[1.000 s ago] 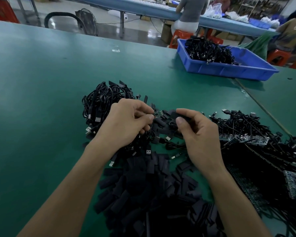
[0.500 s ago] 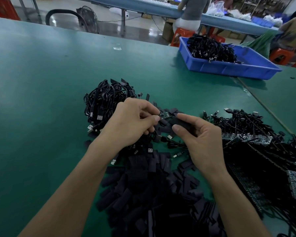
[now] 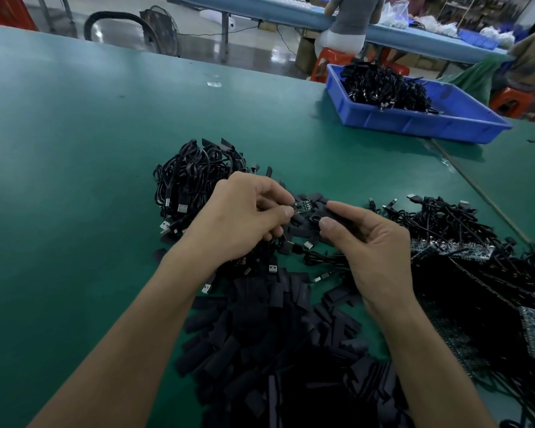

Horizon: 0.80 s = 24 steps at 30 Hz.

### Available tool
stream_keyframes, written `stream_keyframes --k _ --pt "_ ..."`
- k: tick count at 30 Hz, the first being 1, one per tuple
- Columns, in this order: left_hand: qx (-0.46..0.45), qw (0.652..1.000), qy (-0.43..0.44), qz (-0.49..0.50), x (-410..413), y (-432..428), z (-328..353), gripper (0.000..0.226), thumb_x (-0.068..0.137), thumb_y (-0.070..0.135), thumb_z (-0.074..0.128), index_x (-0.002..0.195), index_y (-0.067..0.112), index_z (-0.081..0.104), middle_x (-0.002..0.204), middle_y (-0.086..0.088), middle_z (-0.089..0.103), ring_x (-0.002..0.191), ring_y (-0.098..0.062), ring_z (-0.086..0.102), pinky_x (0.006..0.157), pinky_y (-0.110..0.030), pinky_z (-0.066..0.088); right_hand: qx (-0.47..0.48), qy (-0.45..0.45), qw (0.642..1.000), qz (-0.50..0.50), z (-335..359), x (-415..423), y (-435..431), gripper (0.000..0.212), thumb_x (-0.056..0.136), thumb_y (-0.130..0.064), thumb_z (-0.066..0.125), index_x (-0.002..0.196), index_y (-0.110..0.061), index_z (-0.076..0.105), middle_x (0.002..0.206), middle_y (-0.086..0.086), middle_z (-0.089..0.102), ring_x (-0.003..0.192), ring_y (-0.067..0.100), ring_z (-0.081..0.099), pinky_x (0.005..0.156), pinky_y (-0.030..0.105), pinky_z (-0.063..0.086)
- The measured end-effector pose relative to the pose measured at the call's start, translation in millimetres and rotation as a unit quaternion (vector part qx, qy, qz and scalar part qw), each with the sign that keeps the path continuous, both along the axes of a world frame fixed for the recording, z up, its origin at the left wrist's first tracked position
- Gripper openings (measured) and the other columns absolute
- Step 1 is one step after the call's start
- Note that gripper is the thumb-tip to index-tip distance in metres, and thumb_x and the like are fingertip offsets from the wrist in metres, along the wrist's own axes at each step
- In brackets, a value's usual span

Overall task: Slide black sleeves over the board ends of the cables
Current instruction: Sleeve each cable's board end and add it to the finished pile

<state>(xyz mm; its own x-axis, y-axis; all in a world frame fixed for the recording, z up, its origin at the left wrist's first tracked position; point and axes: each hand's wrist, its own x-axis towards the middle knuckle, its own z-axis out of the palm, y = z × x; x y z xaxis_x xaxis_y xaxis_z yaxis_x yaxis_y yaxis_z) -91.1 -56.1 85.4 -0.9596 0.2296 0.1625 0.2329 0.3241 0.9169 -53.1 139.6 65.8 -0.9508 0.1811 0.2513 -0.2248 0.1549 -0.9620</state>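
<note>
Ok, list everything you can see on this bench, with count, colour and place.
table: one, green, under everything.
bin: one, blue, far right, holding black cables.
cable heap: one, black, centre left.
boarded cables: one heap, black, right.
loose sleeves: many, black, near centre.
board: one, green, centre.
sleeve: one, black, beside the board.
people: two, seated, background.
left hand: pinches board.
right hand: pinches sleeve.

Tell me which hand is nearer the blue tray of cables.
Right. The right hand, pinching a black sleeve, is down-left of the blue tray; the left hand, pinching the board end, is farther left.
</note>
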Motion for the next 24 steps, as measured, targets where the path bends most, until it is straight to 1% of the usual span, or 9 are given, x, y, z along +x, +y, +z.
stream_keyframes --k 3,5,7,10,12,15,19,22,24 --pt "0.004 1.0 0.008 0.013 -1 -1 -1 0.011 0.091 0.013 0.072 0.089 0.023 0.072 0.071 0.002 0.075 0.063 -0.014 0.073 0.058 -0.022 0.058 0.065 -0.014 0.998 0.004 -5 1 4 0.023 0.083 -0.016 0.081 0.099 -0.031 0.076 0.091 -0.01 0.077 0.084 0.01 0.073 0.075 0.02 0.057" --pt "0.005 1.0 0.015 0.027 -2 -2 -1 0.013 0.091 0.014 0.072 0.088 0.026 0.071 0.071 0.003 0.075 0.064 -0.015 0.073 0.06 -0.025 0.06 0.173 -0.056 0.983 0.03 -9 2 8 0.024 0.082 -0.017 0.082 0.101 -0.031 0.076 0.088 -0.014 0.076 0.083 0.001 0.07 0.074 0.016 0.054" --pt "0.006 0.999 0.017 0.033 -2 -2 -1 0.014 0.091 0.014 0.072 0.088 0.027 0.071 0.072 0.003 0.075 0.065 -0.016 0.073 0.061 -0.027 0.06 0.292 -0.108 0.948 0.064 -12 2 8 0.026 0.083 -0.02 0.08 0.106 -0.03 0.075 0.094 -0.017 0.073 0.087 -0.005 0.067 0.078 0.013 0.052" --pt "0.001 0.999 0.02 0.032 -1 -1 -1 0.013 0.092 0.014 0.071 0.088 0.027 0.071 0.072 0.003 0.075 0.064 -0.017 0.072 0.061 -0.03 0.062 0.424 -0.136 0.889 0.107 -15 3 1 0.03 0.086 -0.032 0.077 0.115 -0.031 0.071 0.113 -0.011 0.062 0.108 0.007 0.057 0.096 0.026 0.048" --pt "-0.004 0.999 0.025 0.034 -1 -1 -1 0.013 0.092 0.015 0.071 0.089 0.027 0.071 0.071 0.003 0.075 0.064 -0.017 0.072 0.061 -0.032 0.062 0.467 -0.135 0.862 0.145 -16 4 -5 0.03 0.084 -0.046 0.076 0.111 -0.034 0.072 0.111 -0.011 0.056 0.111 0.013 0.048 0.095 0.031 0.043" --pt "-0.01 0.999 0.03 0.037 -1 -1 -1 0.013 0.092 0.016 0.071 0.088 0.028 0.071 0.071 0.003 0.075 0.065 -0.019 0.072 0.062 -0.035 0.062 0.5 -0.164 0.829 0.188 -20 7 -9 0.044 0.078 -0.059 0.076 0.114 -0.036 0.07 0.102 -0.016 0.048 0.106 0.012 0.043 0.091 0.032 0.041" --pt "-0.019 0.999 0.036 0.037 0 0 -1 0.013 0.092 0.018 0.071 0.088 0.03 0.07 0.07 0.005 0.074 0.065 -0.012 0.071 0.065 -0.035 0.062 0.468 -0.153 0.848 0.197 -21 10 -12 0.036 0.077 -0.05 0.081 0.109 -0.037 0.069 0.1 -0.017 0.048 0.101 0.008 0.045 0.084 0.025 0.04" --pt "-0.019 0.998 0.035 0.038 -1 -1 -1 0.013 0.092 0.017 0.072 0.089 0.029 0.07 0.07 0.005 0.074 0.065 -0.01 0.071 0.064 -0.035 0.062 0.378 -0.14 0.896 0.184 -18 9 -11 0.021 0.077 -0.035 0.085 0.082 -0.036 0.065 0.081 -0.013 0.061 0.077 -0.002 0.057 0.062 0.011 0.043" --pt "-0.019 0.998 0.033 0.041 -1 -2 -1 0.013 0.092 0.017 0.072 0.088 0.03 0.07 0.07 0.005 0.074 0.064 -0.01 0.071 0.063 -0.036 0.062 0.313 -0.14 0.924 0.168 -15 7 -8 0.022 0.082 -0.03 0.082 0.078 -0.034 0.061 0.072 -0.015 0.066 0.059 -0.001 0.058 0.054 0.013 0.044"
